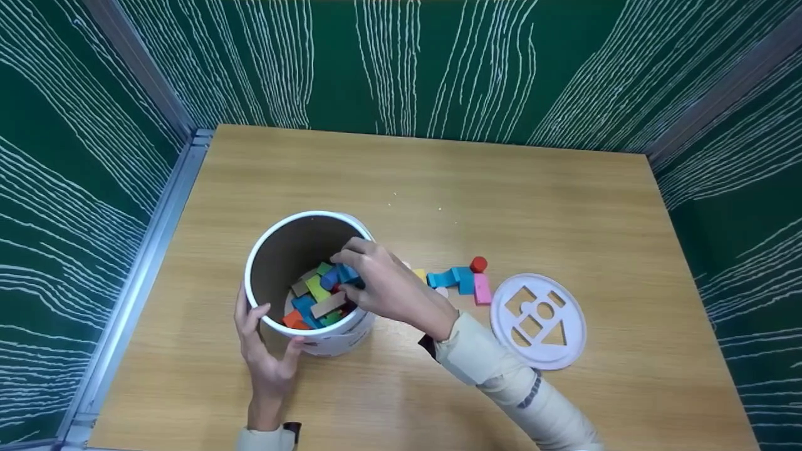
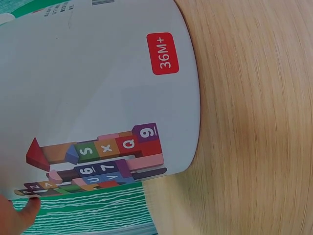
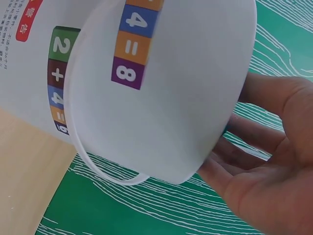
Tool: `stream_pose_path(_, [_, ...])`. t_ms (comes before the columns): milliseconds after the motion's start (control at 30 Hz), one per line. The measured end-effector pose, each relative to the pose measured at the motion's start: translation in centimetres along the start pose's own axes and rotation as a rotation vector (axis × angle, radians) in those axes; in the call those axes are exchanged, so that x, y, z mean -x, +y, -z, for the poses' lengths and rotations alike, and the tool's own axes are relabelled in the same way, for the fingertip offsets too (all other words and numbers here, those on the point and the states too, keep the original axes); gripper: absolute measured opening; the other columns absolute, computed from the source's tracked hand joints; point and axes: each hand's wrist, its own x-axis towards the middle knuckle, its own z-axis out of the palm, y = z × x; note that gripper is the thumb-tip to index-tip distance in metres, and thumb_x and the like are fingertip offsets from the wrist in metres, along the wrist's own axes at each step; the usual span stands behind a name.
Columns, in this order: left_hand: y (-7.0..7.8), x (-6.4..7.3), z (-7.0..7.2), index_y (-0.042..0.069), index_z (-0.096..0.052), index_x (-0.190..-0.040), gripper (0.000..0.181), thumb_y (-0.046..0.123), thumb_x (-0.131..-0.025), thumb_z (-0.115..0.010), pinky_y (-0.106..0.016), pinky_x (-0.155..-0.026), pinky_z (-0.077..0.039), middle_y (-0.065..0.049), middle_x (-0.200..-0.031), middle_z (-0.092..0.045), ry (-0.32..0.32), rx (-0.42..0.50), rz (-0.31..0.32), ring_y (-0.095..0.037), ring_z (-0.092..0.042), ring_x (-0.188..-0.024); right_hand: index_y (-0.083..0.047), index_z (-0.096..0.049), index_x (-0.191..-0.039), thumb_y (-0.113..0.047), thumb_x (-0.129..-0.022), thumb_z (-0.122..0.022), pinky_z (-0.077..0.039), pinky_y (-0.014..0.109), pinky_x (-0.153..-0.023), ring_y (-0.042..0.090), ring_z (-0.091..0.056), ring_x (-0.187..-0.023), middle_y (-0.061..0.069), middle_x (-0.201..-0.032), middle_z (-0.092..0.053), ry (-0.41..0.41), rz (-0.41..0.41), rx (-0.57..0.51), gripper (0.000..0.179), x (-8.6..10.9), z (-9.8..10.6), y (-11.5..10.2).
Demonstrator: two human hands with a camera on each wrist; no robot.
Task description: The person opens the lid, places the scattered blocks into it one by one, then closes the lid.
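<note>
A white cardboard bucket (image 1: 338,343) stands tilted slightly on the table, its open top facing up and filled partway with coloured wooden blocks (image 1: 318,288). My left hand (image 1: 266,360) grips its near left side, fingers on the outer wall and thumb by the rim. Over the right rim reaches my right hand (image 1: 393,283), with a blue block (image 1: 348,274) between its curled fingers and thumb. In the right wrist view the bucket wall (image 3: 190,88) hides the fingertips. Printed pictures of blocks cover the bucket side (image 2: 98,98) in the left wrist view.
On the table (image 1: 438,169), right of the bucket, lie several loose blocks: blue ones (image 1: 465,280), a pink one (image 1: 482,289) and a red cylinder (image 1: 479,264). A white lid (image 1: 501,326) with shaped holes lies beside them, near the right forearm. Green walls surround the table.
</note>
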Motion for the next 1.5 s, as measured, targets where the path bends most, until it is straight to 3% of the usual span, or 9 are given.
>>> stream_pose_path(633, [0.1,0.3,-0.1,-0.011,-0.04,-0.114,0.069,0.049,-0.087,-0.061,-0.033,-0.109,-0.03,-0.039,-0.14,-0.026,-0.005,0.006,0.011,-0.03,-0.028,-0.134,-0.004,-0.066,-0.111,-0.006,-0.082,-0.072,-0.053,0.028,-0.08,0.021,-0.062,-0.102,0.01,-0.114,-0.061,0.034,0.0,-0.043,0.029,0.6,0.3,-0.1])
stream_pose_path(1000, [0.2,0.1,-0.1,-0.011,-0.04,-0.115,0.067,0.046,-0.086,-0.063,-0.038,-0.109,-0.031,-0.037,-0.141,-0.025,-0.01,0.022,0.013,-0.033,-0.028,-0.133,-0.004,-0.068,-0.105,-0.005,-0.082,-0.072,-0.05,0.024,-0.085,0.017,-0.061,-0.098,0.009,-0.108,-0.063,0.147,0.08,-0.033,0.023,1.9,1.4,0.3])
stream_pose_path(1500, [0.3,0.1,0.1,-0.012,-0.04,-0.115,0.068,0.045,-0.086,-0.063,-0.032,-0.109,-0.03,-0.037,-0.141,-0.025,-0.016,0.026,0.023,-0.032,-0.027,-0.135,-0.009,-0.068,-0.107,-0.007,-0.081,-0.074,-0.051,0.024,-0.085,0.016,-0.059,-0.098,0.005,-0.108,-0.062,0.174,0.023,-0.009,0.027,3.6,1.9,1.1])
